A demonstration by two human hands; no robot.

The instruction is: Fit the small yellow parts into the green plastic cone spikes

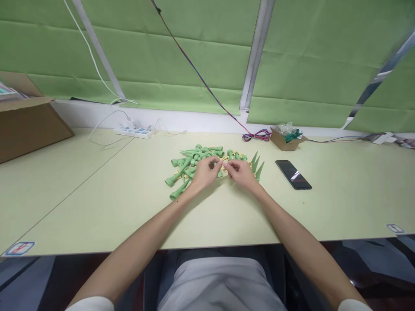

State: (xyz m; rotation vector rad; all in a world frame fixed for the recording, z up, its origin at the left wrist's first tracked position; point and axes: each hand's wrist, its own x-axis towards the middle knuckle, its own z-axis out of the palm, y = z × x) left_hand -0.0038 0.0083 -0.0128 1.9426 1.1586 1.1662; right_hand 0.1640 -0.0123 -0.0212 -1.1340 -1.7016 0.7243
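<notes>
My left hand (207, 172) and my right hand (240, 172) meet over the table, thumb and fingertips pinched together on each. Whatever lies between the fingertips is too small to make out; pale yellow bits (223, 159) show just behind them. Left of and behind my left hand is a loose pile of green plastic spikes (178, 173) with round, cup-like ends, mixed with small yellow pieces. Beyond my right hand stand more green parts (231, 153) with yellow pieces on them. Several pointed green spikes (254, 162) stick up at its right, partly hidden by the hand.
A black phone (293, 175) lies to the right. Behind it sits a small cardboard box (287, 141) with plastic bags, beside a bundled red-blue cable (256, 136). A white power strip (136, 131) is at the back left, and a large cardboard box (30, 129) at far left.
</notes>
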